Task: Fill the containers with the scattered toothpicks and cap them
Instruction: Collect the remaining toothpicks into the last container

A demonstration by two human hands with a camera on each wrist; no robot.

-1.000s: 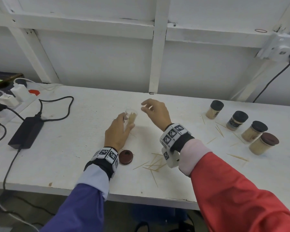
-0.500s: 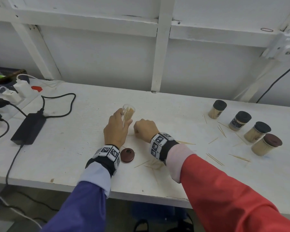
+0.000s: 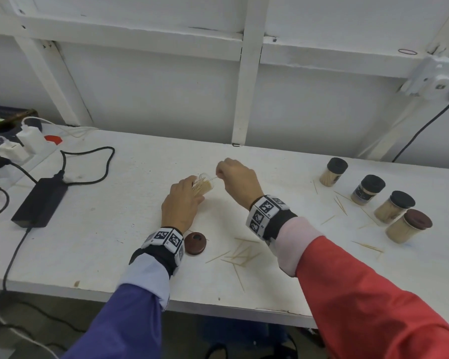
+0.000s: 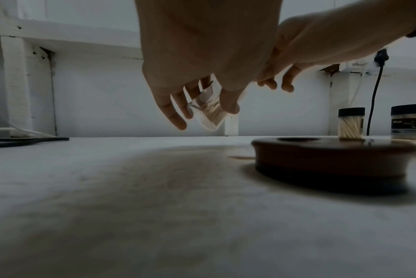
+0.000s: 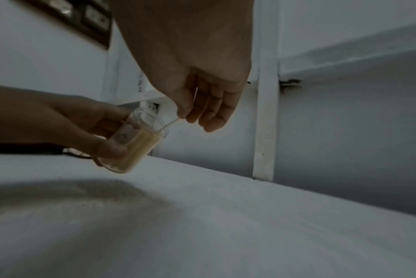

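My left hand (image 3: 182,200) grips a clear open container (image 3: 204,185) half full of toothpicks, tilted and lifted off the white table (image 3: 114,229); the same container (image 5: 135,144) shows in the right wrist view and as a clear container (image 4: 208,111) in the left wrist view. My right hand (image 3: 237,178) pinches a single toothpick (image 5: 170,123) whose tip reaches the container's mouth. A brown cap (image 3: 195,243) lies loose by my left wrist, also the brown cap (image 4: 333,159). Several scattered toothpicks (image 3: 240,255) lie near the front edge, more toothpicks (image 3: 340,203) to the right.
Several capped, filled containers (image 3: 368,190) stand in a row at the right, the nearest with a brown lid (image 3: 410,225). A black power adapter (image 3: 40,202) with cables and a power strip (image 3: 13,149) occupy the left. A white wall post (image 3: 246,99) rises behind.
My right hand dropped to the table beside the container, picked up a toothpick, then rose to the container's mouth. The left hand kept holding the container and tilted it.
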